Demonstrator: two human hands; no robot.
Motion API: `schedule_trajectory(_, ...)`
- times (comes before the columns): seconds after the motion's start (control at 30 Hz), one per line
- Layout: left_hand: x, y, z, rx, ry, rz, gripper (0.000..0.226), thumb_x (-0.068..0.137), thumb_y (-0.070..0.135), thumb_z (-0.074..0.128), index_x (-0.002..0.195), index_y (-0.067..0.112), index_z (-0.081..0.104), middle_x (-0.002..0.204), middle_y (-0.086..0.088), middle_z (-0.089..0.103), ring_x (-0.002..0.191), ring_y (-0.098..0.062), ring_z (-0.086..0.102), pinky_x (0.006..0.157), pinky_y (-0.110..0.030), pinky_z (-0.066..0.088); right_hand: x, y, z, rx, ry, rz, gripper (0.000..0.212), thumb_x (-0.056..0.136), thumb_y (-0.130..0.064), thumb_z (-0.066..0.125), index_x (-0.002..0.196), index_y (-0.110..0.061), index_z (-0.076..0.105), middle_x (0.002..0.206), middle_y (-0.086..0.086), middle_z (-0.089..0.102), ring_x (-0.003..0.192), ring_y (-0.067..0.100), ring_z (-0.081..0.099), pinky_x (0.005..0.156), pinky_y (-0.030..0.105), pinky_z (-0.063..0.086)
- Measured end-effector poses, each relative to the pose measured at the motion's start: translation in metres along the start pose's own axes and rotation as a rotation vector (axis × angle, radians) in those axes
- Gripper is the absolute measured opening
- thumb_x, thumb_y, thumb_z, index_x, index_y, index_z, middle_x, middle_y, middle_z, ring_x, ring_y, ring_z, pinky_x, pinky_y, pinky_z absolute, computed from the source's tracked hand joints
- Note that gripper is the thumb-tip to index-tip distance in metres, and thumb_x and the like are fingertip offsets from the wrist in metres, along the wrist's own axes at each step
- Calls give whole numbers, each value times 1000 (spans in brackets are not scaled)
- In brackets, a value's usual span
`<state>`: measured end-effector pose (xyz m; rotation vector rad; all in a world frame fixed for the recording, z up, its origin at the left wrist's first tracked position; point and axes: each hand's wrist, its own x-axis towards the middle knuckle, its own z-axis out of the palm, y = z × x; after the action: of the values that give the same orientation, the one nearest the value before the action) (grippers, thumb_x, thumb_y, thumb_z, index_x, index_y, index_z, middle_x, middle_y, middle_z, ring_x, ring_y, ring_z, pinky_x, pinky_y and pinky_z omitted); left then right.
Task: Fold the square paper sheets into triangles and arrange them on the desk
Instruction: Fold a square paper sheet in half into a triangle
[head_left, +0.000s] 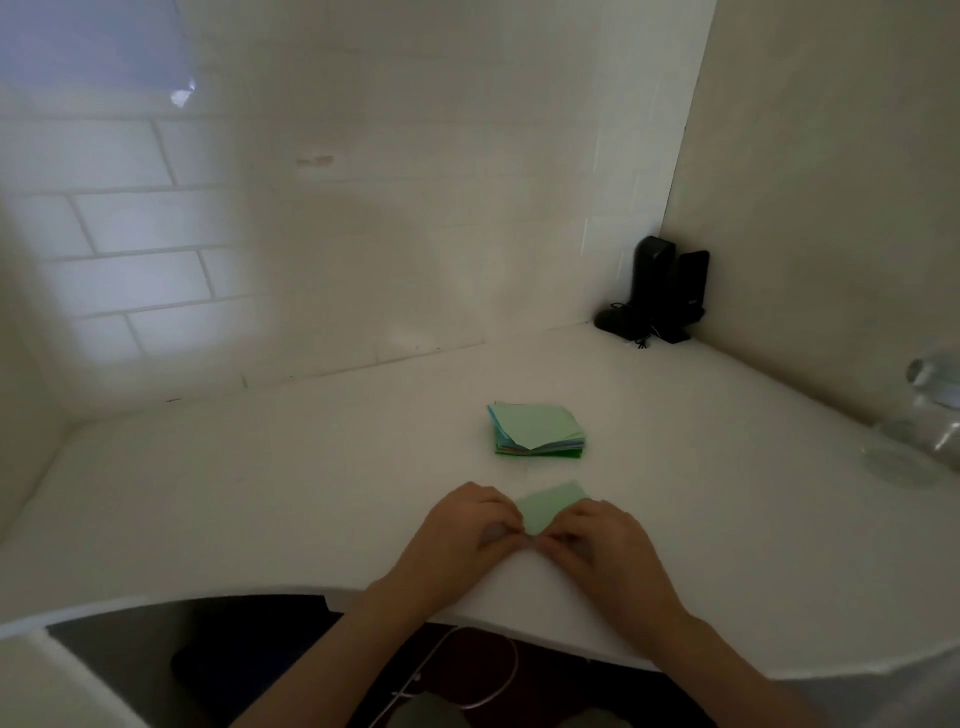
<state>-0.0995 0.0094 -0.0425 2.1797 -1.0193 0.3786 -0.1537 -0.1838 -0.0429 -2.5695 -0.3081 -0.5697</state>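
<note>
A white desk (260, 493) is set against tiled walls. Just in front of the paper stack (537, 431), a green sheet (550, 506) is pinched at its near corner by the left hand (467, 525) and the right hand (597, 540). If the corners are matched poorly or the sheet slips, a crooked triangle could be creased.

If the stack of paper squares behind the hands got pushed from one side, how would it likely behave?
The stack of paper squares would probably shear and fan out: its edges already sit uneven. It looks light, so it likely slides easily on the smooth white desk.

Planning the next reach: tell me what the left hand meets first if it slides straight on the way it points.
The left hand points up-right across the green sheet; beyond that, probably the paper stack.
</note>
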Motion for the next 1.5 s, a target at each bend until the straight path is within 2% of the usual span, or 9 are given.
schedule_trajectory(0.13,2,1,3,-16,63,-136,31,79,50,55,76,22,69,85,10,67,81,-7,56,78,-25,42,3,-4,-1,105,66,69,31,77,-52,57,70,-26,70,73,-13,61,67,2,57,65,20,46)
schedule_trajectory(0.23,8,2,6,-1,82,-195,38,76,58,52,74,23,66,80,10,62,77,-9,52,73,-17,37,6,-6,1,89,98,115,21,76,-41,71,63,-28,61,68,-13,56,62,2,52,60,15,41)
schedule_trajectory(0.33,13,3,10,37,69,-225,35,73,60,55,72,25,59,75,14,53,74,-6,43,68,-13,31,7,-7,2,78,109,168,31,73,-33,77,59,-33,50,66,-13,52,59,1,49,59,10,34)
schedule_trajectory(0.47,18,2,11,35,43,-298,25,72,41,75,70,27,54,70,16,49,72,-4,42,66,-13,31,9,-5,0,157,107,217,27,67,-29,82,67,-31,56,70,-10,58,59,2,54,61,9,39)
schedule_trajectory(0.73,23,-3,-5,-136,-49,-386,18,69,17,80,68,26,64,63,19,57,68,4,52,62,-5,35,16,3,-10,192,-100,284,21,69,-24,81,87,-24,69,84,-2,60,69,5,56,68,5,37)
schedule_trajectory(0.97,16,-6,-13,-169,-115,-316,17,77,13,71,86,27,69,81,18,63,78,2,54,68,-6,36,21,-6,-10,117,-135,306,12,82,-35,68,88,-25,71,88,-3,57,71,1,50,67,5,36)
schedule_trajectory(1.13,7,-2,-26,-175,-256,-192,45,70,17,60,109,38,58,109,16,58,97,-2,50,83,-10,37,24,-15,-2,34,-221,294,13,86,-38,63,79,-31,54,93,-7,46,79,9,47,86,35,43)
schedule_trajectory(1.3,1,3,-21,6,-190,-2,45,70,19,53,114,19,62,114,5,62,106,-7,49,97,-13,32,35,-5,-18,132,-359,182,10,88,-29,62,89,-19,65,92,-1,57,81,13,54,76,21,41)
schedule_trajectory(1.5,2,3,-8,123,-123,37,20,80,21,53,94,21,67,97,8,64,87,-13,53,77,-21,41,33,3,-31,194,-331,98,8,78,-24,74,82,-22,67,87,-4,65,79,5,59,66,8,39)
